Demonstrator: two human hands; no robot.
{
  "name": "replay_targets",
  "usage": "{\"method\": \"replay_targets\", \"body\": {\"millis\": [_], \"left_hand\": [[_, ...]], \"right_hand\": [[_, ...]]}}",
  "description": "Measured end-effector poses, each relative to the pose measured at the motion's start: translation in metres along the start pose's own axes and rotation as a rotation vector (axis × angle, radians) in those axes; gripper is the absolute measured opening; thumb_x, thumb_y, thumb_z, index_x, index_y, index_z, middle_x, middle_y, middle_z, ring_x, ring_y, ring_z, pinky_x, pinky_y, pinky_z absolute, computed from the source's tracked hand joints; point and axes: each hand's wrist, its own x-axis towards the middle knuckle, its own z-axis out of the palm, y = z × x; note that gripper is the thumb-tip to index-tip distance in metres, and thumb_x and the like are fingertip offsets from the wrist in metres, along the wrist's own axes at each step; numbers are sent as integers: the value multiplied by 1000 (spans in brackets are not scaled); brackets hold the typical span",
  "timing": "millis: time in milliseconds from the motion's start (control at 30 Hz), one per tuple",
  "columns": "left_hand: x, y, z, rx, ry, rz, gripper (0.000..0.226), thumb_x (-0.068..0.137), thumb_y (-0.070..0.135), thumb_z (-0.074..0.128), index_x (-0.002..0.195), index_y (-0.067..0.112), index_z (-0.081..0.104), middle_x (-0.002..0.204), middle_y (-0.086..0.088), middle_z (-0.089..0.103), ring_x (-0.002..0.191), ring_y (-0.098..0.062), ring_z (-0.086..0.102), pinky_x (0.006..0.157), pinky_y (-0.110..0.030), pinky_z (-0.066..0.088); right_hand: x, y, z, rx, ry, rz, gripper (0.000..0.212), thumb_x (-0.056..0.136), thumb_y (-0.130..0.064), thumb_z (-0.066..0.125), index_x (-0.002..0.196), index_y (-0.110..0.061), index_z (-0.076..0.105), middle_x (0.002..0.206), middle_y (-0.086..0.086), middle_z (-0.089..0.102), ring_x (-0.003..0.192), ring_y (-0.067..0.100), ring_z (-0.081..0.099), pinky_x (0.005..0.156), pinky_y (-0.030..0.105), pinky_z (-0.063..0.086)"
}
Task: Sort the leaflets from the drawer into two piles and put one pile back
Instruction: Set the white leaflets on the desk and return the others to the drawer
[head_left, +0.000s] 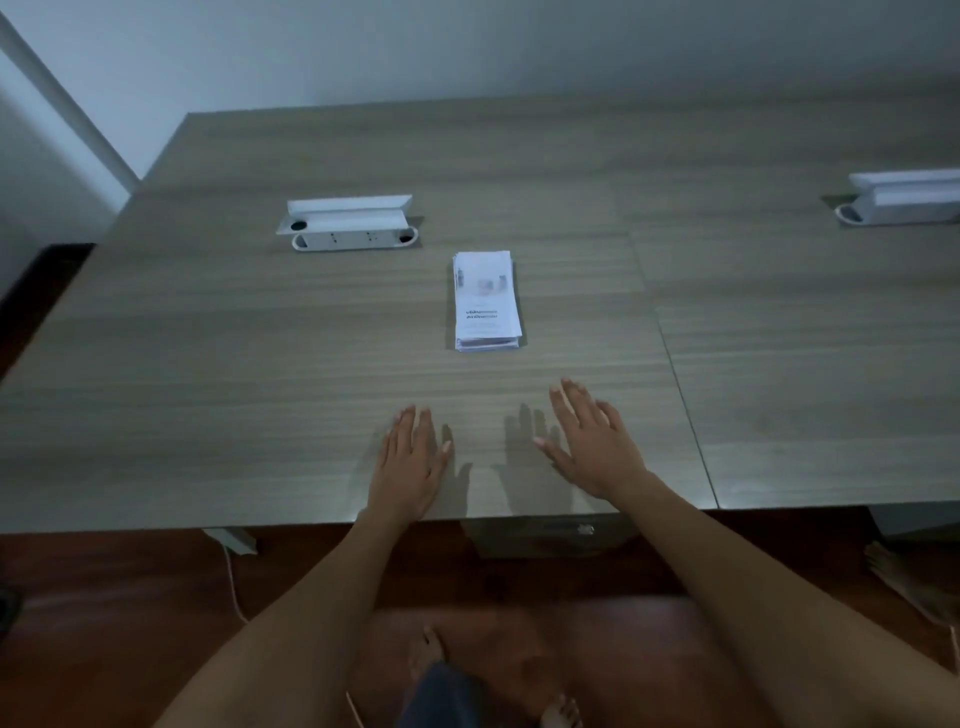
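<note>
One stack of white leaflets (485, 301) with dark print lies on the wooden table (208, 364), near its middle. My left hand (410, 460) hovers flat over the table's front edge, fingers apart, holding nothing. My right hand (592, 444) is beside it, palm down and open, also holding nothing. Both hands are nearer to me than the stack and apart from it. Under the table's front edge, below my right wrist, a grey drawer unit (550, 535) shows; its front looks closed.
A white pop-up socket box (348, 223) stands open at the back left of the table, another socket box (904, 200) at the right edge. A seam (675, 364) divides two table tops. A cable (234, 587) hangs to the dark wooden floor. My bare feet (431, 660) are below.
</note>
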Motion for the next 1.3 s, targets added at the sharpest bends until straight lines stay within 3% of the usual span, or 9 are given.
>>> {"method": "replay_targets", "body": {"millis": [200, 300, 467, 667, 833, 1067, 1200, 1300], "left_hand": [[31, -41, -67, -10, 112, -60, 68, 108, 46, 34, 165, 13, 15, 174, -11, 8, 161, -29, 2, 128, -46, 5], [53, -74, -100, 34, 138, -24, 68, 108, 48, 30, 165, 14, 14, 174, -11, 8, 161, -28, 3, 129, -45, 5], [82, -130, -140, 60, 162, 15, 65, 109, 46, 30, 164, 13, 20, 173, -11, 13, 161, -29, 7, 129, -45, 8], [95, -172, -159, 8, 151, 26, 67, 107, 49, 28, 163, 13, 23, 173, -12, 16, 161, -28, 9, 129, -44, 8], [87, -189, -144, -10, 106, 45, 68, 108, 50, 31, 165, 17, 16, 174, -9, 8, 161, -25, 1, 130, -46, 4], [76, -207, -97, 57, 81, 23, 80, 99, 65, 20, 166, 23, 12, 175, -7, 2, 161, -28, -2, 127, -54, 0], [66, -216, -63, 78, -42, -41, 79, 99, 69, 26, 165, 29, 8, 175, -6, -4, 161, -28, -11, 127, -61, -4], [63, -222, -43, 201, 34, -29, 84, 98, 69, 35, 165, 24, 14, 175, -9, 3, 161, -30, -4, 126, -63, 0]], "right_hand": [[54, -70, -34, 51, 94, -11, 81, 95, -64, 17, 158, -12, 10, 166, 7, 5, 154, 21, 8, 122, 42, 14], [82, -112, -37, 72, 142, 33, 85, 92, -68, 14, 158, -14, 12, 166, 6, 7, 154, 21, 11, 122, 40, 14], [122, -175, -32, 76, 117, 86, 81, 94, -66, 18, 159, -18, 6, 167, 5, -1, 154, 21, 0, 123, 39, 4], [155, -229, -15, 96, 127, 116, 81, 93, -67, 12, 159, -20, 5, 167, 3, 0, 154, 21, 2, 123, 40, 5], [159, -249, -4, 124, 109, 127, 79, 95, -65, 19, 158, -22, 2, 167, 3, -4, 154, 21, -2, 122, 39, 2], [153, -248, 36, 60, 61, 160, 79, 96, -65, 20, 158, -19, 7, 167, 8, -1, 154, 25, 2, 122, 40, 2], [146, -245, 76, 25, -2, 149, 79, 96, -67, 18, 158, -20, 7, 167, 9, -2, 154, 29, 3, 123, 48, 13], [142, -248, 97, 44, 14, 171, 77, 97, -65, 21, 159, -20, 6, 167, 9, -3, 154, 29, -2, 123, 49, 13]]}}
